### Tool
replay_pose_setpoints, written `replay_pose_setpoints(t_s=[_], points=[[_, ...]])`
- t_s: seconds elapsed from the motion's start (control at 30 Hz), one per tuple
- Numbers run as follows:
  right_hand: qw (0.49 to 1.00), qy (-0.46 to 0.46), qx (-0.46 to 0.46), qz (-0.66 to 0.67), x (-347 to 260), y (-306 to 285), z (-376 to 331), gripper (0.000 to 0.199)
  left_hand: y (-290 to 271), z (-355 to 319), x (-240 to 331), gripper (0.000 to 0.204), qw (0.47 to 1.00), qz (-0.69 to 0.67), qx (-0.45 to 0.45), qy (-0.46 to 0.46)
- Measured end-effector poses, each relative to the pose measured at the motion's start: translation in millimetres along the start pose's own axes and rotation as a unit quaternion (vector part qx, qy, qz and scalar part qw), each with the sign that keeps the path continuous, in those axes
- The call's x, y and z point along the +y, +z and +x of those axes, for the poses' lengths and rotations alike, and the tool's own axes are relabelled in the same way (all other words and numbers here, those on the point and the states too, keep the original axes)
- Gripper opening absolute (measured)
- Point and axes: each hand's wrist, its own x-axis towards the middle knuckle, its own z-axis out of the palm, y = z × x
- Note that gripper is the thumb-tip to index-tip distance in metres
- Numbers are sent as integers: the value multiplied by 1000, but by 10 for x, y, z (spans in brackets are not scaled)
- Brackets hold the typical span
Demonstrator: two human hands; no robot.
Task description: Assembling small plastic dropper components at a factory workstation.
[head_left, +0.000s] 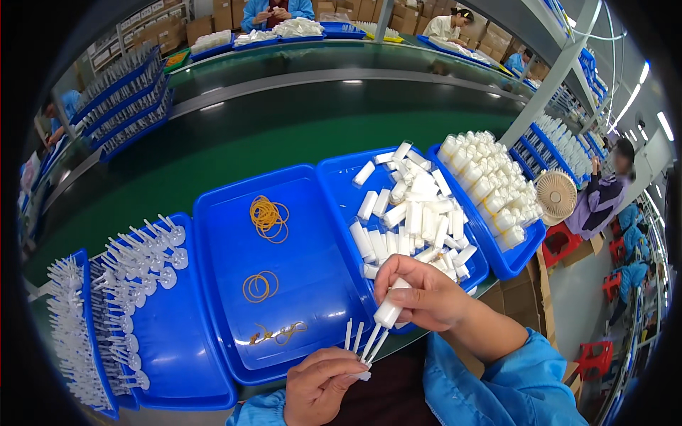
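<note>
I see my right hand [419,295] clamped round a small white bottle [389,311], nozzle end tilted down toward my left hand [323,383]. The left hand pinches a little fan of thin white sticks [362,341], tips up, just under the bottle's mouth; my guess is the fan keeps each stick separate so one can meet the bottle at a time. The hands are close together but not touching.

Landmark: the middle blue tray [298,284], straight ahead of the hands. In it lie yellow rubber bands [268,216], in loose clumps well apart, probably kept within easy grab. Just right of that tray is a second blue tray [341,177] piled with loose white bottles [412,216], nearest my right hand, which suits picking from it. Further right, a bin [522,255] of upright white bottles [486,177]. Left of the middle tray, racks of white stick parts [121,284] stand in rows.

The trays sit at the edge of a green conveyor belt [234,149]. Beyond it are more blue trays, cardboard boxes and other workers in blue. Far right of the landmark are a small fan [555,195], red stools [593,358] and a seated person [604,195].
</note>
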Motion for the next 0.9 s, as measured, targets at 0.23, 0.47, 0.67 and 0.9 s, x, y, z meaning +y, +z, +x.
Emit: replay_pose_setpoints(t_s=[0.23, 0.47, 0.67, 0.9], points=[[883, -79, -11, -462, -229, -20, -87, 17, -91, 54, -178, 7, 997, 13, -79, 12], [875, -56, -113, -468, -326, -15, -98, 14, -64, 108, -107, 3, 993, 6, -119, 23], [845, -103, -165, -499, -103, 117, -32, 15, 94, -20, -203, 6, 988, -145, 19, -51], [832, -51, -94, -544, -247, -69, 374, 30, -37, -34, -347, 23, 983, -133, 83, -92]])
